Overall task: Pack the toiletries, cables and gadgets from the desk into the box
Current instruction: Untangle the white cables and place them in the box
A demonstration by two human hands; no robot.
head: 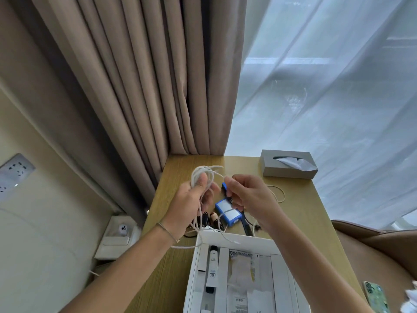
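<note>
A white cable (204,175) is looped in several coils above the desk. My left hand (191,204) grips the coils, with strands trailing down past the wrist toward the box. My right hand (250,197) pinches another stretch of the same cable next to a small blue piece at its fingertips. Below the hands lies a blue-framed gadget (228,212) on the wooden desk (300,213), beside dark cables and small plugs (209,219). The open white box (237,241) stands at the desk's front, holding a white tube (212,271) and packets.
A grey tissue box (287,164) sits at the desk's far right corner. A loose rubber band (278,193) lies near it. A phone (375,298) rests on the brown chair at the right. Curtains hang behind the desk. Wall sockets are at the left.
</note>
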